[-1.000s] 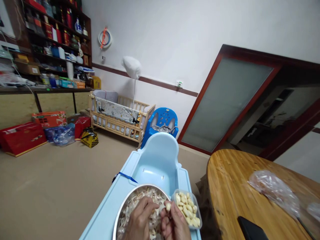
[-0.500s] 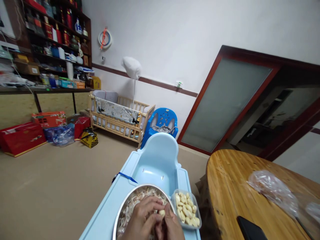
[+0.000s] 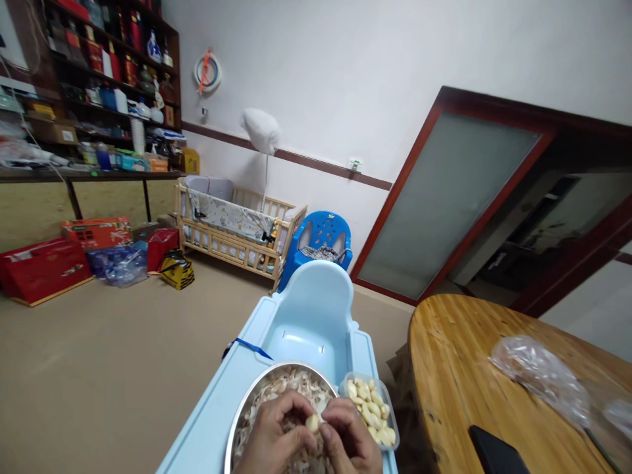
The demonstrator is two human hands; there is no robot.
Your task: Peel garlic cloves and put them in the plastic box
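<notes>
Pale blue plastic underneath, everything within a short reach

The biggest piece nearby, a round-cornered wooden table point(image 3: 444, 395), stands off to the right and bears none of the garlic. That falls to the blue plastic chair point(image 3: 318, 296), whose back is turned away from the person; its broad near surface probably suits because it brings things directly below the hands.

On it sits a steel bowl point(image 3: 239, 416), full of loose papery skins point(image 3: 266, 395). It is the widest vessel here and lies under both hands, presumably so that light scraps drop in instead of onto the floor.

Just beside the bowl on its right is a clear plastic tub point(image 3: 393, 415), smaller and squarer, holding pale, bare cloves point(image 3: 371, 415). Setting it by the right hand likely keeps the clean ones apart yet close.

The left hand point(image 3: 279, 428) pinches a single clove point(image 3: 313, 422) between thumb and fingers, above the bowl. The right hand point(image 3: 355, 438) is bent in from the other side, its fingertips right at the clove; whether they grip it or merely brush it, I cannot tell. Held this way, the small clove is probably steadied on one side and left reachable on the other.
</notes>
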